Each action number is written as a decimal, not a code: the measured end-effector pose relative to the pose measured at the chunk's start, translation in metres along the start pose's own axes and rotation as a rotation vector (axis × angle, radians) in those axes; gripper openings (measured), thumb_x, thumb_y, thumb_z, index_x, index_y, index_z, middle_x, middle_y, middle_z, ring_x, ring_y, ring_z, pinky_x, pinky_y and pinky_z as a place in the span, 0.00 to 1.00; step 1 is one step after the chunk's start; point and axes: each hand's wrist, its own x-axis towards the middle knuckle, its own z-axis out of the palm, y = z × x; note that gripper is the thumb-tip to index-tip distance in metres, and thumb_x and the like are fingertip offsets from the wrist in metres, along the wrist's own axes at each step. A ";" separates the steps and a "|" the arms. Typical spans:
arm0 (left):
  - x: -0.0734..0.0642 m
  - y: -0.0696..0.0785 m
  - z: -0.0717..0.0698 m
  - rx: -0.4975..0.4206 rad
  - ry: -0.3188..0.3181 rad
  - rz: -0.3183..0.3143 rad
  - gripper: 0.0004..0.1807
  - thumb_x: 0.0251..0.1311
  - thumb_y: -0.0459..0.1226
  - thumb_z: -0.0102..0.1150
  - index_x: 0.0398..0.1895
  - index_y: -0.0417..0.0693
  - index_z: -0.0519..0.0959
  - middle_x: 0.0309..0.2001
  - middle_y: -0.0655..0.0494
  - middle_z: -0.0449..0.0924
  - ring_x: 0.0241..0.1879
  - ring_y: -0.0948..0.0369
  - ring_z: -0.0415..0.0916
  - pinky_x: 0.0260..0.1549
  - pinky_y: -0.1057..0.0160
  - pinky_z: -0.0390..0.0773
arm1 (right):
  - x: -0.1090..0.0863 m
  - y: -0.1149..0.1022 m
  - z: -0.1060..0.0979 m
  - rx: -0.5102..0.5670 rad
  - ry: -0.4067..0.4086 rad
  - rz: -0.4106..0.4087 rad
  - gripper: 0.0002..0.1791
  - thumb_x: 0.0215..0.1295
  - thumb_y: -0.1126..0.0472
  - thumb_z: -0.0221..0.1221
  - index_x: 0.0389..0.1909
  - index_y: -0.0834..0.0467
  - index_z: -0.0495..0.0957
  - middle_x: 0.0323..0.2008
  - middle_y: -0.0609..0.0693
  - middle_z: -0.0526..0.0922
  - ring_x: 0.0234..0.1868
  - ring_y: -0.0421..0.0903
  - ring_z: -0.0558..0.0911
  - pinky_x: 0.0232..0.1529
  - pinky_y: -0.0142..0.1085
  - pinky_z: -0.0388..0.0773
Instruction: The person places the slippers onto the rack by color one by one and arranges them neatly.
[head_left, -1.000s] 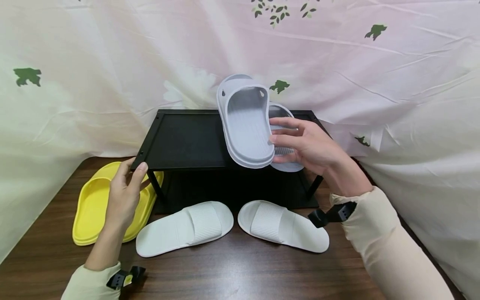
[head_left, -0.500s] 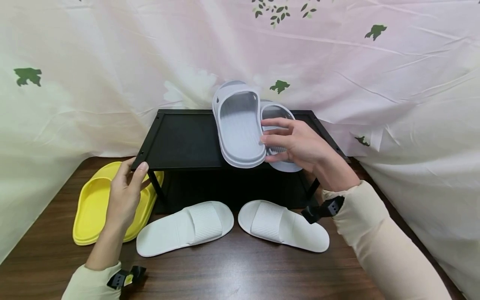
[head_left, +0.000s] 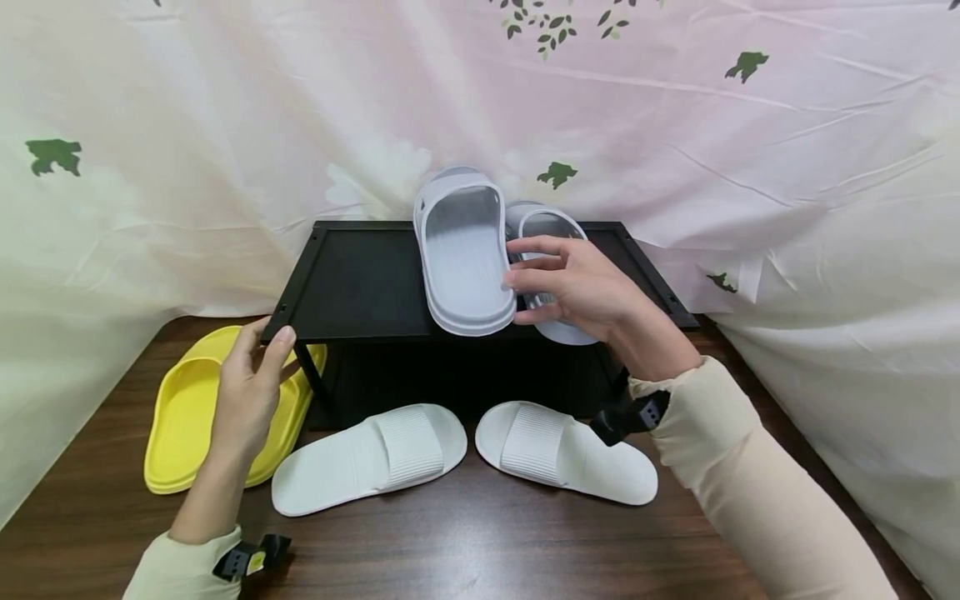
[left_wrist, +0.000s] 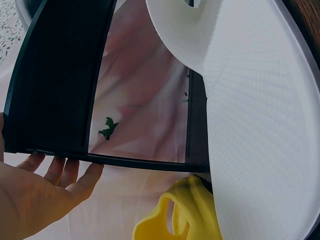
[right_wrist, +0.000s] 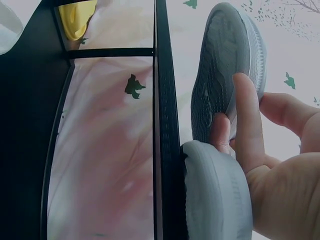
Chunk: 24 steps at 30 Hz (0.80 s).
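The right hand (head_left: 581,285) has carried the grey clog (head_left: 467,262) farther left over the black rack (head_left: 360,283)

Cloth-walled booth (head_left: 847,275), room type unclear, leaf-print drapes (head_left: 247,108), wood-grain surface (head_left: 450,554)

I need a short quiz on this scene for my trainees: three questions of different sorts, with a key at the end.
1. Multiple choice. What does the left hand grip?
A: a white slipper
B: the black rack
C: the patterned cloth

2. True or false? The right hand is empty.

3. Fill in the missing word. The yellow slippers lie on the person's ____ side of the black rack.

Key:
1. B
2. False: it holds a grey clog by its side.
3. left
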 end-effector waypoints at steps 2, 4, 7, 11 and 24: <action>0.000 0.000 0.000 -0.001 0.000 -0.002 0.22 0.75 0.45 0.56 0.65 0.44 0.72 0.58 0.56 0.69 0.62 0.56 0.68 0.65 0.41 0.67 | 0.001 0.000 0.002 -0.009 -0.005 -0.001 0.30 0.75 0.70 0.55 0.75 0.62 0.61 0.60 0.63 0.73 0.49 0.49 0.82 0.44 0.42 0.87; -0.001 0.000 0.001 0.001 0.001 -0.004 0.22 0.75 0.45 0.55 0.65 0.44 0.72 0.58 0.56 0.69 0.62 0.56 0.68 0.65 0.40 0.66 | 0.002 -0.001 0.003 -0.020 -0.009 -0.002 0.30 0.75 0.70 0.55 0.75 0.62 0.60 0.59 0.64 0.73 0.49 0.50 0.82 0.45 0.42 0.87; -0.001 0.000 0.001 -0.002 0.000 -0.004 0.22 0.75 0.45 0.55 0.65 0.44 0.72 0.58 0.55 0.69 0.62 0.56 0.68 0.65 0.39 0.66 | 0.002 -0.002 0.004 -0.045 -0.004 0.008 0.30 0.75 0.71 0.54 0.75 0.62 0.60 0.59 0.64 0.73 0.49 0.50 0.82 0.45 0.43 0.87; -0.001 0.001 0.000 -0.004 0.001 -0.004 0.22 0.75 0.45 0.56 0.65 0.44 0.72 0.58 0.56 0.69 0.62 0.56 0.67 0.65 0.42 0.67 | 0.004 -0.004 0.006 -0.090 0.004 0.021 0.30 0.75 0.70 0.55 0.75 0.61 0.61 0.59 0.63 0.74 0.50 0.53 0.81 0.45 0.44 0.87; -0.001 0.000 0.000 -0.035 0.004 -0.007 0.21 0.74 0.44 0.57 0.64 0.44 0.72 0.59 0.55 0.68 0.61 0.57 0.68 0.63 0.56 0.72 | 0.008 -0.004 0.016 -0.157 0.033 0.022 0.28 0.74 0.70 0.56 0.72 0.64 0.64 0.59 0.64 0.75 0.48 0.54 0.82 0.43 0.46 0.87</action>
